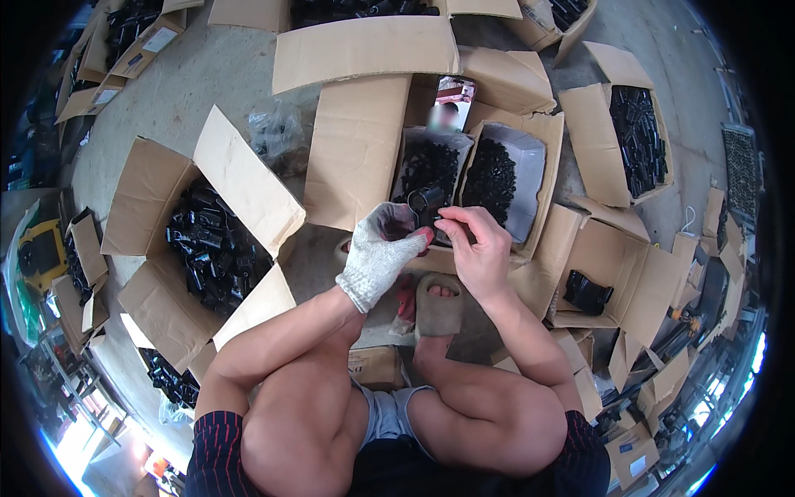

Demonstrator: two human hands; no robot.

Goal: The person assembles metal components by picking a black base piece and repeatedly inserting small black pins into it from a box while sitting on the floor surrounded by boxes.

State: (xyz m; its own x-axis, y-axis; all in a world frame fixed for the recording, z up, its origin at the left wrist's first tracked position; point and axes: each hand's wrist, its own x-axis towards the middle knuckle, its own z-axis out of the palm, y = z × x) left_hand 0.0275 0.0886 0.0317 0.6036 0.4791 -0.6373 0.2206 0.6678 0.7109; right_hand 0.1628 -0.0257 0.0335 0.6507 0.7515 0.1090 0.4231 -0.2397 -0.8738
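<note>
In a grey-white knitted glove, my left hand (377, 258) is closed around a black cylindrical part (427, 200) with a ring-like end. My bare right hand (482, 250) pinches thumb and forefinger together right beside that part; whatever is between the fingertips is too small to make out. Just beyond both hands stands an open cardboard box (542, 178) with two inner trays. Small black pieces (431, 162) fill much of the left tray, and more small black pieces (490, 176) lie in the right one. A phone (452, 103) with a lit screen leans at the back of the box.
At left, an open carton (137, 207) holds a heap of black parts (217, 248). Another carton (617, 286) at right has a few black parts (588, 291) inside. A carton of long black pieces (638, 141) stands farther right. Clear plastic bags (277, 132) lie on the concrete floor.
</note>
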